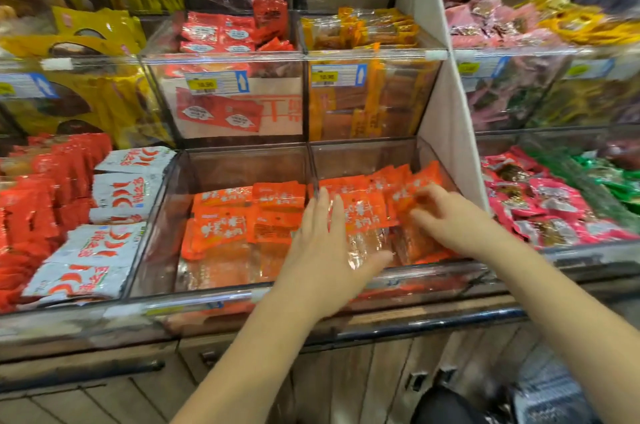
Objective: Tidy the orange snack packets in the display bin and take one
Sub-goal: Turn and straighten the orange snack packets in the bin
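Observation:
Several orange snack packets (pixel 363 212) with white lettering lie in a clear display bin (pixel 408 280) on the bottom row, right of a thin divider. More of the same orange packets (pixel 239 219) fill the bin to its left. My left hand (pixel 327 247) lies flat on the packets with straight fingers, thumb spread to the right. My right hand (pixel 446 215) reaches in from the right, its fingers bent onto the packets at the bin's right side. Blur hides whether it pinches one.
White packets with red chillies (pixel 114 215) and red packets (pixel 38 202) fill the bins at left. Pink and green packets (pixel 550 212) lie in the bins at right. A white upright panel (pixel 446 105) stands beside the bin. Upper bins hold red and orange-yellow packets.

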